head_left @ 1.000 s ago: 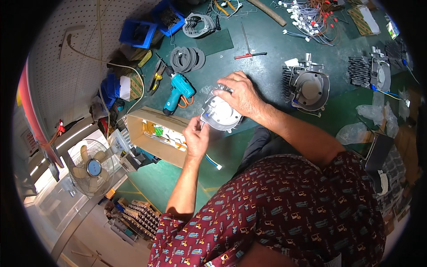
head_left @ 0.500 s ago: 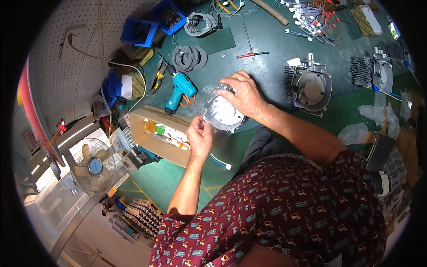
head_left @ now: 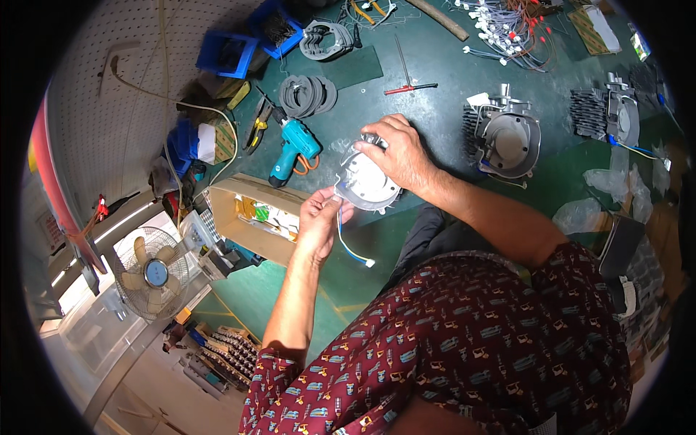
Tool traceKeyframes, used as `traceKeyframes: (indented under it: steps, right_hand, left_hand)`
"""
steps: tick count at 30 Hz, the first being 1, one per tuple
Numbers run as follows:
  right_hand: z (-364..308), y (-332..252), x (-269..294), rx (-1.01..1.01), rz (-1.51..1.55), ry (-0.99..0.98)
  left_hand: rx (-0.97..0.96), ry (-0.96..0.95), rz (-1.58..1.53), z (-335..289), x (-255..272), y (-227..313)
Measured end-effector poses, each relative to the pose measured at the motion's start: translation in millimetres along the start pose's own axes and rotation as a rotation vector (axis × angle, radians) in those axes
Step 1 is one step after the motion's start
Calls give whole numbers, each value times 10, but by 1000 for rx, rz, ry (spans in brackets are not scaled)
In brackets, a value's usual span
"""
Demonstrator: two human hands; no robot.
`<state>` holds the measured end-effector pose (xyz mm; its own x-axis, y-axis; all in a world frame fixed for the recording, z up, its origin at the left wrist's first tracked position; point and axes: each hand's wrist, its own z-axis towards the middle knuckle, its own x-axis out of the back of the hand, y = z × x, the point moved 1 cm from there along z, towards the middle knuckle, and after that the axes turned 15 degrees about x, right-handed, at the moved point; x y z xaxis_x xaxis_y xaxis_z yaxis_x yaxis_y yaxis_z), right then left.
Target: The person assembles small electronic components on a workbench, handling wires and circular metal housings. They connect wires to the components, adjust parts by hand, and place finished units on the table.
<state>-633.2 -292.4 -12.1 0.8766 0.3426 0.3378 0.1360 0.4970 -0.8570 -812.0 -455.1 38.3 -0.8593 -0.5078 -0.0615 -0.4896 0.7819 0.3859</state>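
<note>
Cannot fully see the round metal housing (head_left: pixel 368 183) under the right hand (head_left: pixel 400 151), nor trace the thin cable (head_left: pixel 350 251) past the left hand (head_left: pixel 319 220). Cannot follow the wire bundle (head_left: pixel 507 36) beyond the top edge, nor identify small pieces (head_left: pixel 262 214) in the cardboard box (head_left: pixel 249 235).

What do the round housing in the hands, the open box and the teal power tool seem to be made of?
Round housing: probably cast metal, pale silvery, with bright glare.
Open box: likely cardboard, matte brown, with thin flat walls.
Teal power tool: seemingly plastic outside, smooth, evenly coloured.
</note>
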Motion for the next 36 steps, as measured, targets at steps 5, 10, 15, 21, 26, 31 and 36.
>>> traceKeyframes:
  steps: [5,10,15,21,26,31,36]
  right_hand:
    - [1,-2,-1,-30,30,-16]
    - [-6,-7,13,-41,37,-15]
    - [0,-25,3,-40,64,2]
    - [17,0,-4,-6,60,32]
    - [-2,32,11,9,67,27]
    - [-3,32,38,28,70,39]
    - [-8,35,55,41,63,19]
  left_hand:
    - [95,-164,265,210,316,244]
    - [265,-321,492,308,342,513]
    - [300,-454,322,310,358,386]
    - [-7,-324,271,347,296,58]
    - [-410,-55,720,271,202,28]
    - [-956,44,1166,271,129,165]
    - [-663,41,1087,194,112,145]
